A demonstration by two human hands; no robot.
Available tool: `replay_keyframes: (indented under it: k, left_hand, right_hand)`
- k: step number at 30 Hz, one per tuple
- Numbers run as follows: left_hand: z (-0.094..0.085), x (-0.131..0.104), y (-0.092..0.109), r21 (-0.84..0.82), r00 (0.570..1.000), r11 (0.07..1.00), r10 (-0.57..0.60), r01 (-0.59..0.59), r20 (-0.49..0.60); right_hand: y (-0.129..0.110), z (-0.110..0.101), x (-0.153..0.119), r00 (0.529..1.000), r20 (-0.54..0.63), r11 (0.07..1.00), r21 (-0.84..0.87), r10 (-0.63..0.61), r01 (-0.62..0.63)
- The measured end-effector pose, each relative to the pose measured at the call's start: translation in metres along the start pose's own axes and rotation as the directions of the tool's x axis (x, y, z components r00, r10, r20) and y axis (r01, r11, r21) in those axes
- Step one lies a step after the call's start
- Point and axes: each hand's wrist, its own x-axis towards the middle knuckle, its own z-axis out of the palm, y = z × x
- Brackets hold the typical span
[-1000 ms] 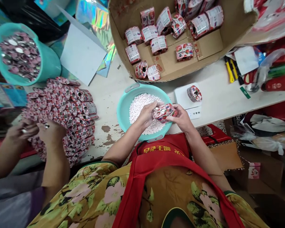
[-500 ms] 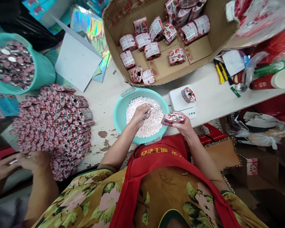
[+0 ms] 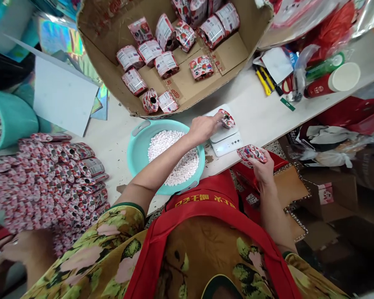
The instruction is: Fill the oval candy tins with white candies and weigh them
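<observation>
My left hand (image 3: 204, 128) reaches across the bowl to a small printed candy packet (image 3: 228, 119), which stands on a white digital scale (image 3: 226, 145). Its fingers are pinched together, the tips at the packet's round opening; whatever they hold is hidden. In my right hand (image 3: 264, 165) is another red-and-pink candy packet (image 3: 247, 153), gripped at its end beyond the table's front edge. Below my left forearm sits a turquoise bowl (image 3: 133, 153) with small white candies (image 3: 162, 145) in it.
Behind the bowl, a cardboard box (image 3: 190, 104) contains several packets. Many more packets (image 3: 56, 174) are stacked at left, beside a turquoise bucket (image 3: 18, 120). Another person's hands (image 3: 25, 249) are at lower left. Cutters (image 3: 264, 81) and a red cup (image 3: 319, 85) lie at right.
My left hand has moved from above the candies to the packet on the scale. My right hand, still holding its packet, has shifted right. The view has turned.
</observation>
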Motion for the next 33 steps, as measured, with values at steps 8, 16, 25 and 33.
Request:
replay_keyframes:
  k: [8, 16, 25, 33]
  left_hand:
    - [0.002, 0.018, 0.012, 0.087, 0.998, 0.996, 0.007, -0.012, 0.064]
    - [0.006, 0.029, 0.025, 0.218, 0.994, 0.976, -0.020, -0.005, 0.112]
    - [0.018, 0.051, 0.013, 0.129, 0.993, 0.989, 0.053, -0.066, 0.101]
    - [0.015, 0.044, 0.008, 0.298, 0.978, 0.935, 0.156, -0.190, 0.137]
  right_hand:
    - [0.005, 0.009, 0.015, 0.999, -0.041, 0.999, 0.046, -0.022, 0.024]
    - [0.011, 0.015, 0.018, 0.997, -0.071, 0.995, 0.088, -0.034, 0.040]
    - [0.009, 0.015, 0.016, 0.994, -0.108, 0.986, 0.165, 0.021, -0.003]
    - [0.007, 0.017, 0.025, 0.994, -0.111, 0.986, 0.164, 0.002, 0.016]
